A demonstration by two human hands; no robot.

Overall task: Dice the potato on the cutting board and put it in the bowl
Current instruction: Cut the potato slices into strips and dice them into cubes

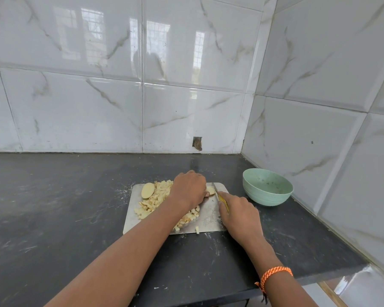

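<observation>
A steel cutting board [208, 218] lies on the dark counter. A heap of diced potato [157, 198] covers its left half, with a cut potato half [147, 190] at the far left corner. My left hand [190, 187] curls over a small potato piece [210, 191] near the board's far edge. My right hand [238, 214] grips a yellow-handled knife [223, 201], whose blade meets that piece. A light green bowl [267, 187] stands to the right of the board, and only a few specks show inside it.
Tiled walls close off the back and right side of the counter [53, 207]. The counter's front edge runs near the bottom right. One potato bit [197, 229] hangs over the board's near edge. White starch smears mark the counter around the board.
</observation>
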